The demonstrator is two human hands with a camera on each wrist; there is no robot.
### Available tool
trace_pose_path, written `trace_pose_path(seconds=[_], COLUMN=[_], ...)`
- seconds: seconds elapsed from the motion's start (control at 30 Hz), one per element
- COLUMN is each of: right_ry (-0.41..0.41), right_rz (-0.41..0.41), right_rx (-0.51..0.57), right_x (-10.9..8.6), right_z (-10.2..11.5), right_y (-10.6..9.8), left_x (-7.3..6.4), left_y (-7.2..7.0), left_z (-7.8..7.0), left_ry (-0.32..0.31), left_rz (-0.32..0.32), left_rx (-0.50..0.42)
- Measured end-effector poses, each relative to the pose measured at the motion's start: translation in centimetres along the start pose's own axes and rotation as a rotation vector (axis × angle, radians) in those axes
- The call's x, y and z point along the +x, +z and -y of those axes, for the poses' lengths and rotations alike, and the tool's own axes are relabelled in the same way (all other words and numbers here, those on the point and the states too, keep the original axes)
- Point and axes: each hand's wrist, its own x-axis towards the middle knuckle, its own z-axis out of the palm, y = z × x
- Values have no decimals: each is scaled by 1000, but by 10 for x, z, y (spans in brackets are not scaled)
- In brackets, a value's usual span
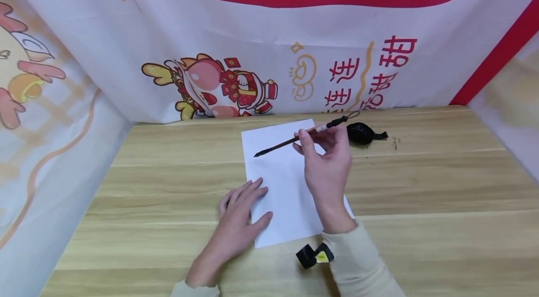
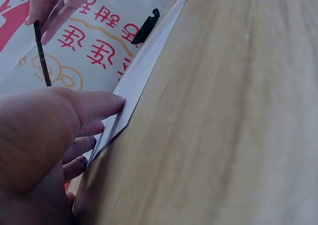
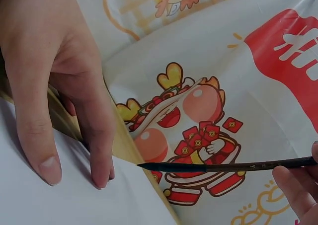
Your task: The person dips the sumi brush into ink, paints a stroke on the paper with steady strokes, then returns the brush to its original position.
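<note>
**Right grip (image 1: pixel 327 163) raised in a pinch, left grip (image 1: pixel 241 220) low, palm down**

Right: thumb and fingertips brought together, fingers bent, set farther forward than the left. Right forearm (image 1: pixel 363 262) slants in from lower right of head view. Left: fingers spread and slightly bent, thumb out to the right. Left wrist (image 1: pixel 205 265) sits near bottom edge.

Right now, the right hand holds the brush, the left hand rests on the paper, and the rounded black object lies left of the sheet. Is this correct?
Not quite: the rounded black object lies right of the paper, as the head view shows. The rest stands.
</note>
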Motion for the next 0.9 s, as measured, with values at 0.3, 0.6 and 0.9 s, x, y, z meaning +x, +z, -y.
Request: trace_pose_path(seconds=[0.3,0.6,0.9], right_ry=[-15,-32,-13], right_rz=[-57,-66,-16], right_rx=[101,117,80], right_x=[1,-3,-8], right_z=[-5,-11,-15], right_y=[-1,2,6], left_x=[1,1,0], left_y=[0,2,1], left_z=[-1,0,-2], left_ry=[-17,-2,-8], left_rz=[13,7,7], left_rx=[-1,5,3])
